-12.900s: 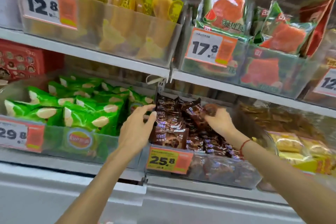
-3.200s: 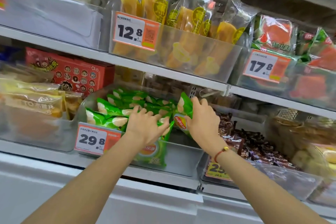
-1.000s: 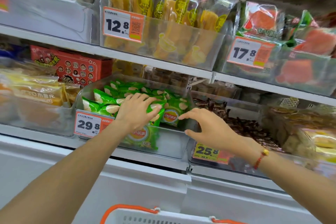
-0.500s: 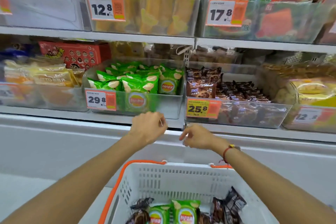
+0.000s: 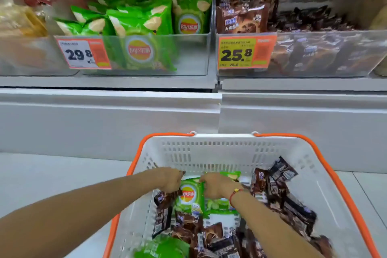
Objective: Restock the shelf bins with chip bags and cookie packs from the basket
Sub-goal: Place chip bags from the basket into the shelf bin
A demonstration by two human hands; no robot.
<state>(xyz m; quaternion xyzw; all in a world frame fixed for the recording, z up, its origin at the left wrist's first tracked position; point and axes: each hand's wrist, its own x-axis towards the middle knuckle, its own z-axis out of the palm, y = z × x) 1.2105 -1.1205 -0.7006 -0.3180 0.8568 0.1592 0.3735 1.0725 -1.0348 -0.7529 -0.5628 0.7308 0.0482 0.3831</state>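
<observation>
Both hands, left [image 5: 170, 182] and right [image 5: 213, 186], grip a green chip bag [image 5: 190, 197] inside the white orange-rimmed plastic basket [image 5: 209, 148], among brown cookie packs [image 5: 272, 186].

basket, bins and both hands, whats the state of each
basket: partly full, chip bags and cookie packs
chip bin: partly filled
cookie bin: stocked
left hand: gripping a cookie pack
right hand: gripping a chip bag
</observation>
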